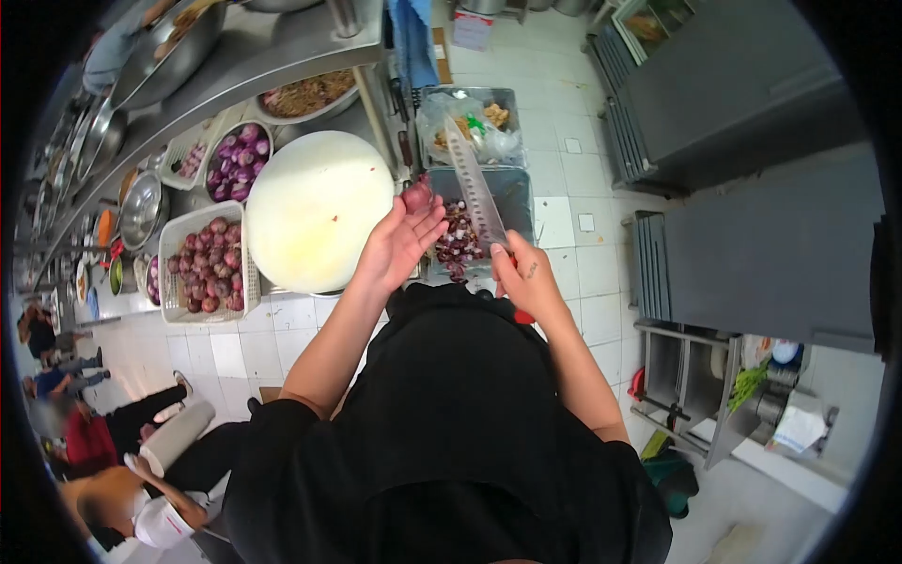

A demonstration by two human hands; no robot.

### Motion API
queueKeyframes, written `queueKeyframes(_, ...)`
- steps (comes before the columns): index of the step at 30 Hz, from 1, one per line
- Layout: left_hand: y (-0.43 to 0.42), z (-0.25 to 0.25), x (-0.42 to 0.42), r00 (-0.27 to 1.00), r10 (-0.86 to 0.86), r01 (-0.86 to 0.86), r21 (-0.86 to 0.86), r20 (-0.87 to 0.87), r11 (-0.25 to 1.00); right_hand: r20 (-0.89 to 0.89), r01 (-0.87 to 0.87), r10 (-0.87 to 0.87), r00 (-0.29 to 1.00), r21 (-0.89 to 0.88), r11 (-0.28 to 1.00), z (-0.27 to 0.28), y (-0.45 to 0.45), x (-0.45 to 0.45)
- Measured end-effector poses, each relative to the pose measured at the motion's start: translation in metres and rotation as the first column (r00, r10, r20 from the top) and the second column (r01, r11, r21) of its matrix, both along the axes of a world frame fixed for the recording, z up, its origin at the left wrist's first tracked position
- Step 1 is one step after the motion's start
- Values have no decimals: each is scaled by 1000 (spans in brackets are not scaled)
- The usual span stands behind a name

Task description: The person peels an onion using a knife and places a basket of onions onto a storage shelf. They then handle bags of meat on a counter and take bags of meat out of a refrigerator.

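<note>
A red onion (417, 195) rests against the fingers of my left hand (404, 241), which is turned palm up with its fingers slightly curled. My right hand (524, 273) is wrapped round the handle of a large knife (477, 191). The blade, dimpled along its length, points away from me over a grey bin (513, 193). Onion skins and trimmings (458, 235) lie inside that bin, below both hands. Left of my left hand is a round white cutting board (319, 211), with a few small scraps on it.
Whole onions fill a white basket (205, 265); peeled ones fill a bowl (240, 162). Another bin (473, 122) holds plastic bags. Metal bowls line the counter at left. Several people sit or stand at lower left. Grey cabinets (761, 254) stand at right.
</note>
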State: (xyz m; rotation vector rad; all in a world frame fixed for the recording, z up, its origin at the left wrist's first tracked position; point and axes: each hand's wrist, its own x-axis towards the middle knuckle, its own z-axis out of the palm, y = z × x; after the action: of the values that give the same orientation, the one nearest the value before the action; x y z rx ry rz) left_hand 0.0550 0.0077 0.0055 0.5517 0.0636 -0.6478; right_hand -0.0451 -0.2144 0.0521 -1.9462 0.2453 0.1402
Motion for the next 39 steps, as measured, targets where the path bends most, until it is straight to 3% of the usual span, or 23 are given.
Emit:
queueKeyframes(4, 2, 16, 6, 997, 68, -67, -36, 20, 997, 101, -112, 107, 989, 40, 993, 35, 34, 9)
queueKeyframes(6, 5, 26, 4, 994, 113, -113, -7, 11, 994, 254, -153, 167, 953, -75, 985, 27, 43, 15)
queueKeyframes(14, 27, 12, -23, 976, 218, -217, -59, 7, 974, 267, -216, 220, 938, -47, 975, 24, 77, 27)
queueKeyframes(16, 35, 1, -27, 951, 269, -279, 50, 152, 959, 276, -224, 215, 937, 3, 975, 25, 84, 30)
queueKeyframes(18, 49, -7, -27, 944, 277, -289, 44, 178, 956, 273, -261, 257, 927, -25, 965, 22, 84, 33)
queueKeyframes(20, 62, -9, -27, 938, 279, -292, 37, 204, 956, 270, -290, 293, 917, -53, 956, 23, 86, 35)
queueKeyframes(22, 74, 5, -24, 919, 242, -297, 145, 311, 944, 219, -322, 324, 920, -46, 946, 28, 90, 35)
queueKeyframes(28, 83, 9, -20, 954, 152, -183, 102, 257, 978, 296, -247, 238, 925, -9, 969, 28, 106, 39)
queueKeyframes(35, 82, -3, -15, 953, 102, -135, 100, 284, 986, 263, -230, 220, 939, 8, 973, 28, 104, 41)
queueKeyframes(39, 88, 8, -11, 949, 69, -130, 183, 308, 975, 242, -228, 219, 945, 12, 974, 29, 108, 44)
